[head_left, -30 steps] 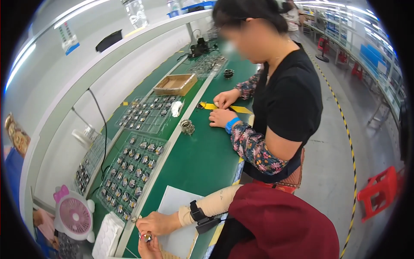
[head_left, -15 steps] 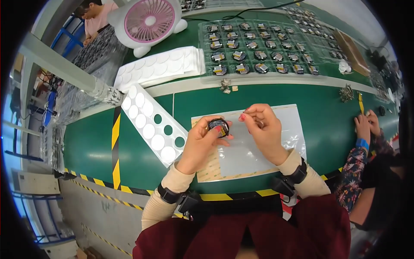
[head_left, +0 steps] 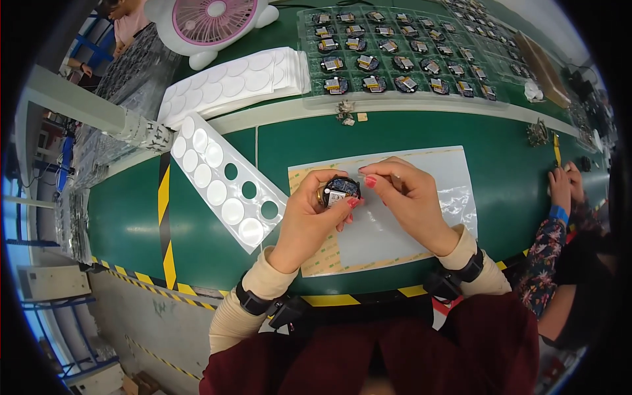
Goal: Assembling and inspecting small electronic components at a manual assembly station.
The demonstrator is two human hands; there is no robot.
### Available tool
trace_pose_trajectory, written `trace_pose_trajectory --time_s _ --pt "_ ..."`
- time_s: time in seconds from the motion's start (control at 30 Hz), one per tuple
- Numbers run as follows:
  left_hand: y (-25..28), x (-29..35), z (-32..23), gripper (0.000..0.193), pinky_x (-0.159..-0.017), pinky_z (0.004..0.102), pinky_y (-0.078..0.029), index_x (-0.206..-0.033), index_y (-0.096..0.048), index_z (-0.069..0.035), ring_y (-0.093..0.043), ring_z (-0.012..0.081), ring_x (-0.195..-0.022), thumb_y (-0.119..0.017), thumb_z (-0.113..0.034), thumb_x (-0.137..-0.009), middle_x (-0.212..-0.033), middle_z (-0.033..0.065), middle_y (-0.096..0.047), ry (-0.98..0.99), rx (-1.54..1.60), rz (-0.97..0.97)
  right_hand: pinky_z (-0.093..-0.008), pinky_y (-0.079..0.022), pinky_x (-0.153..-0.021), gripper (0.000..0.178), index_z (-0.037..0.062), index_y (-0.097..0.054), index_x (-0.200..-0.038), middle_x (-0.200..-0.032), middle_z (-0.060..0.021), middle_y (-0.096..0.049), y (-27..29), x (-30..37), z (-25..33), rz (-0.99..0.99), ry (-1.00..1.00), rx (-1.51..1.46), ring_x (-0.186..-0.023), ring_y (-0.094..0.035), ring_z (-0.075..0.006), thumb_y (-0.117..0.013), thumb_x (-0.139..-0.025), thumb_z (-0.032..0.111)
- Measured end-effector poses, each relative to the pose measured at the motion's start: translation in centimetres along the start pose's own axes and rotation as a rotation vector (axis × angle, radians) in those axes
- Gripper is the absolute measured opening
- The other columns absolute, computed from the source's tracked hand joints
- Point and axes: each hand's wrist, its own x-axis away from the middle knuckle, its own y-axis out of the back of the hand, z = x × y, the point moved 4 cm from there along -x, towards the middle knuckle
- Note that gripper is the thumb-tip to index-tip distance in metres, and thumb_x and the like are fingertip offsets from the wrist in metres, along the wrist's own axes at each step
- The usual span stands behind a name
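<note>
Green bench mat (head_left: 197, 224) is the base; everything below is placed relative to the clear plastic sheet (head_left: 421, 197) taped flat at its middle.

- Left hand (head_left: 309, 220): clamped around a small round black module (head_left: 340, 191), circuit face up, raised just above the sheet's left part. Thumb and fingers wrap the rim, likely so the top stays exposed for the other hand.
- Right hand (head_left: 411, 201): fingers pinched shut at the module's right edge, index tip touching it. Something thin may be in the pinch; too small to tell what.
- Sheet sits directly under both hands, tan tape along its edges, so probably a clean work surface that also catches dropped parts.
- White backing strip (head_left: 220, 191) with round cutouts: just left of the sheet, angled toward the left hand. Some discs are in place, three holes show green, so it's within easy reach for picking.
- Stack of similar white disc sheets (head_left: 237, 76): further back-left of the sheet, looks like reserve stock.
- Clear tray (head_left: 401, 56) of the same round modules: behind the sheet, past a pale divider rail, cells in rows.
- Pink desk fan (head_left: 214, 20): far back-left, behind the stack.
- Co-worker's hand (head_left: 561, 187) with blue wristband: well right of the sheet, resting on the mat.
</note>
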Motion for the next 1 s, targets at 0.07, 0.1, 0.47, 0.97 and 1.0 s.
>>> trace_pose_trajectory --time_s 0.07,0.1,0.47,0.97,1.0 --pt "-0.1 0.0 0.1 0.026 -0.053 0.0192 -0.043 -0.105 -0.044 0.0 -0.051 0.0068 -0.062 -0.054 0.003 -0.082 -0.084 0.0065 -0.058 0.006 -0.011 0.002 -0.0175 -0.032 -0.05 0.015 0.002 -0.062 -0.095 -0.074 -0.0012 -0.054 -0.1 0.0 0.4 0.02 0.111 0.058 -0.057 -0.042 -0.0045 -0.057 -0.081 0.002" --pt "-0.2 0.0 0.1 0.027 -0.054 0.0189 -0.043 -0.106 -0.044 0.0 -0.052 0.0066 -0.062 -0.054 0.003 -0.081 -0.084 0.0062 -0.058 -0.015 -0.047 -0.003 -0.0175 -0.032 -0.05 0.015 0.002 -0.062 -0.095 -0.074 -0.0012 -0.054 -0.1 0.0 0.4 0.017 0.11 0.058 -0.057 -0.042 -0.0045 -0.057 -0.081 0.002" --pt "-0.5 0.1 0.5 0.033 -0.056 0.0178 -0.043 -0.113 -0.05 0.001 -0.052 0.0059 -0.064 -0.056 0.002 -0.081 -0.086 0.0037 -0.058 -0.101 -0.248 0.001 -0.0185 -0.042 -0.056 0.009 -0.0011 -0.056 -0.081 -0.071 -0.0042 -0.053 -0.3 0.4 0.4 0.02 0.284 0.273 -0.063 -0.052 -0.0075 -0.059 -0.073 -0.004" --pt "-0.4 -0.2 1.1 0.032 -0.049 0.0176 -0.041 -0.111 -0.047 -0.002 -0.052 0.0065 -0.059 -0.056 0.002 -0.08 -0.081 0.0051 -0.059 0.05 -0.057 0.067 -0.0179 -0.036 -0.05 0.003 -0.0003 -0.054 -0.08 -0.07 0.001 -0.052 0.4 0.1 -0.5 0.065 -0.151 -0.219 -0.057 -0.045 -0.0035 -0.054 -0.08 0.002" --pt "-0.4 -0.2 1.1 0.032 -0.049 0.0176 -0.041 -0.111 -0.047 -0.002 -0.052 0.0065 -0.059 -0.056 0.002 -0.08 -0.081 0.0051 -0.059 0.049 -0.057 0.067 -0.018 -0.035 -0.049 0.004 -0.0001 -0.055 -0.081 -0.07 0.0009 -0.052 0.5 0.0 -0.6 0.076 -0.173 -0.222 -0.056 -0.043 -0.0033 -0.053 -0.081 0.003"
